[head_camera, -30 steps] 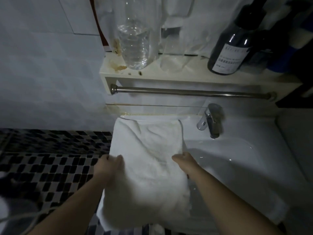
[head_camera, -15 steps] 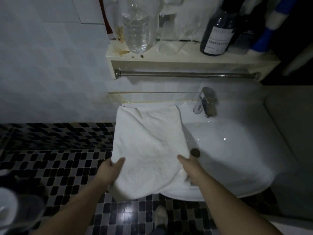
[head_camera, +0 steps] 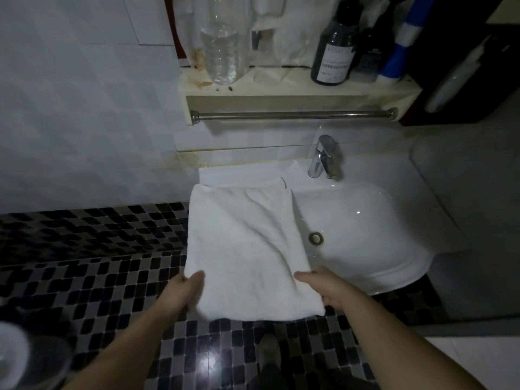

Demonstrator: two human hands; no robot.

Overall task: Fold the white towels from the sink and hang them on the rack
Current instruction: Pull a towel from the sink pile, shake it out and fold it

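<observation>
Between the fingers of the left hand and right hand – clamped on its near corners – the towel sags, probably soft and light.

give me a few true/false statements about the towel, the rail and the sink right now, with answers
1. Both hands, the left hand and the right hand, hold the near edge of the folded white terry towel. True.
2. The white towel already hangs over the steel towel rail. False: the rail is bare, and the towel lies on the left part of the white ceramic sink.
3. The round metal drain in the basin is uncovered. True.
4. The chrome tap stands left of the towel. False: it stands to the right, behind the basin.
5. A clear plastic bottle stands on the cream shelf above the rail. True.
</observation>
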